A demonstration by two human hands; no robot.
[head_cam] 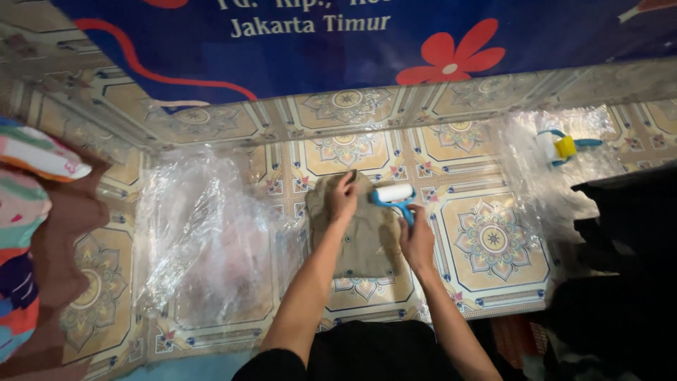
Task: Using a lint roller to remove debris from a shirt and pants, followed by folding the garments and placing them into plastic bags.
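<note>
Two bare hands are at work on one folded khaki garment [356, 236] lying on the patterned tile floor [493, 240], roughly mid-floor and a bit toward the far wall. Left hand [345, 199] is pressed down on the top end of the garment, fingers curled against the cloth, not gripping anything as far as I can see. Right hand [417, 243] is wrapped around the blue handle of a lint roller [393, 195], whose white roll sits at the garment's upper right edge, touching or just about touching the fabric. So that's one roller in use, plus a second roller [563, 147], with a yellow roll and blue handle, lying well apart near the far right corner on a clear plastic bag [539, 176]. Another crumpled clear plastic bag [201, 233] is spread on the floor just left of the garment, so two plastic pieces total. Along the left edge sits one stack of colourful folded fabric [25, 212], and a dark pile of cloth [620, 268] fills the right edge. One blue banner with red flowers [451, 53] runs along the far wall.
</note>
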